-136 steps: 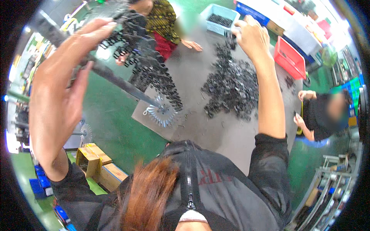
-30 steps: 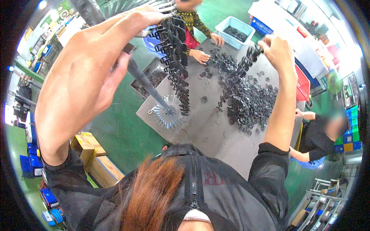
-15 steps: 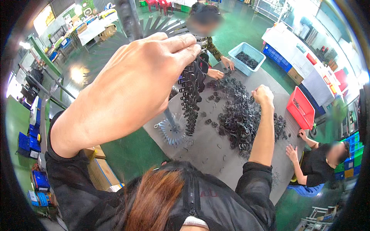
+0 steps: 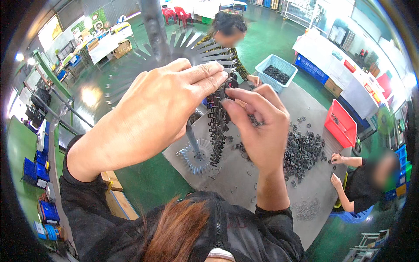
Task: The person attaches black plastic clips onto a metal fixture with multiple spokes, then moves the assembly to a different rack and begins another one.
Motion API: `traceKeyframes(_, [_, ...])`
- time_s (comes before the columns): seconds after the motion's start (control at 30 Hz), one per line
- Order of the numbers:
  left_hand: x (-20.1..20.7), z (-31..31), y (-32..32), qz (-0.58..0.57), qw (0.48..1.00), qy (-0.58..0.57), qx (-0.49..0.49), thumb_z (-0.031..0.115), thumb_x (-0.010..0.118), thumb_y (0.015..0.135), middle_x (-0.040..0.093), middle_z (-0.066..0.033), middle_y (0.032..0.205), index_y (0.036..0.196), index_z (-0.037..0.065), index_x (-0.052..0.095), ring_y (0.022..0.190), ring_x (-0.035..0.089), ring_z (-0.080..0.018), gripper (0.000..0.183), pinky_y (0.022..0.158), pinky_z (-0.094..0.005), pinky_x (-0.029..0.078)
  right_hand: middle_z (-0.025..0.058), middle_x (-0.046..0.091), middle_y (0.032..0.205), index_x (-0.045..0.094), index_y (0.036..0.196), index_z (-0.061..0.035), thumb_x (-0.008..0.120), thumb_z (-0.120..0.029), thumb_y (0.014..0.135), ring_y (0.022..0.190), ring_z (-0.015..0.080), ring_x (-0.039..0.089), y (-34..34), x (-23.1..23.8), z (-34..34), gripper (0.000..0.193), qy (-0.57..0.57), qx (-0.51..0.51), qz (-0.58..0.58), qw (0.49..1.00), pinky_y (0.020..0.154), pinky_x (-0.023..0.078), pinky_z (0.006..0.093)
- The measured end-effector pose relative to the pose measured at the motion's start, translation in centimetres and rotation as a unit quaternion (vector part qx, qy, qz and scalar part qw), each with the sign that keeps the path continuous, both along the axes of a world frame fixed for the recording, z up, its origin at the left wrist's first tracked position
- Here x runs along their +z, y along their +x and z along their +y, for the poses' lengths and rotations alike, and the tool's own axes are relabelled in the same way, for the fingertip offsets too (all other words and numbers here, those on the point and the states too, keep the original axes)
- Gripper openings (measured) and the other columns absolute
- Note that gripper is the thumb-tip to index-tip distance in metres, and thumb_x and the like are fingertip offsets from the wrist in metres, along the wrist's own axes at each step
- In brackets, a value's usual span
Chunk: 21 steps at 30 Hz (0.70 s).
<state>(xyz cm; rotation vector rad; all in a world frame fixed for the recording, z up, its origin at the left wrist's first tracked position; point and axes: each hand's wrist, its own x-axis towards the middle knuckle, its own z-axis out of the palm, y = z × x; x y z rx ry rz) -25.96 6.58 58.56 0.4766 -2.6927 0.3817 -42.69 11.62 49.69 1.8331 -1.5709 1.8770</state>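
Note:
A round rack of flat metal prongs (image 4: pixel 131 72) surrounds an upright pole (image 4: pixel 155 30). From its near right side hangs a long string of small black plastic clips (image 4: pixel 216 135). My left hand (image 4: pixel 150 107) is closed at the string's top, thumb hidden below; its fingers cover what they pinch. Just right of them, my right hand (image 4: pixel 264 126) pinches a small black clip (image 4: pixel 229 89) against the string, fingertips partly hidden. Beyond my right wrist, a pile of loose black clips (image 4: pixel 303 153) lies on the grey table (image 4: pixel 231 187).
A lower ring of pale prongs (image 4: pixel 196 157) sits round the pole's foot. A light-blue basket (image 4: pixel 277 74) of black pieces and a red bin (image 4: pixel 340 122) stand at the table's edge. One co-worker (image 4: pixel 229 28) is across, another (image 4: pixel 371 183) at right.
My right hand has come from over the pile up to the string's top beside my left hand. The left hand has lowered slightly in view. The right co-worker's hands have moved together.

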Motion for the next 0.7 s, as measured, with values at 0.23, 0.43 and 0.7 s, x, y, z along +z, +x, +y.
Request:
traceKeyframes(0.23, [0.4, 0.2, 1.2, 0.003, 0.999, 0.043, 0.000, -0.012, 0.054, 0.067, 0.057, -0.0142, 0.122, 0.124, 0.003, 0.054, 0.101, 0.057, -0.0328, 0.059, 0.087, -0.0397, 0.049, 0.0021, 0.050, 0.065, 0.071, 0.082, -0.0018, 0.067, -0.010, 0.080, 0.060, 0.0105, 0.047, -0.6, 1.8, -1.7, 0.009, 0.097, 0.210, -0.061, 0.971, 0.057, 0.034, 0.0273])
traceKeyframes(0.43, [0.4, -1.2, 2.8, 0.008, 0.998, 0.052, -0.014, -0.013, 0.053, 0.068, 0.056, -0.0145, 0.124, 0.123, 0.003, 0.055, 0.105, 0.057, -0.0341, 0.058, 0.090, -0.0402, 0.048, 0.0010, 0.053, 0.066, 0.072, 0.078, 0.0020, 0.066, -0.007, 0.079, 0.064, 0.0094, 0.044, -5.4, 0.7, 0.2, 0.011, 0.233, 0.356, -0.117, 0.897, 0.061, 0.033, 0.0252])
traceKeyframes(0.7, [0.2, -1.3, 3.3, 0.041, 0.990, 0.124, -0.050, -0.015, 0.050, 0.068, 0.051, -0.0142, 0.131, 0.128, 0.007, 0.050, 0.118, 0.051, -0.0343, 0.063, 0.097, -0.0407, 0.044, 0.0027, 0.049, 0.062, 0.072, 0.087, -0.0035, 0.069, -0.010, 0.079, 0.059, 0.0146, 0.049, 0.5, 0.5, -2.0, 0.011, -0.021, 0.039, 0.020, 0.999, 0.058, 0.034, 0.0283])
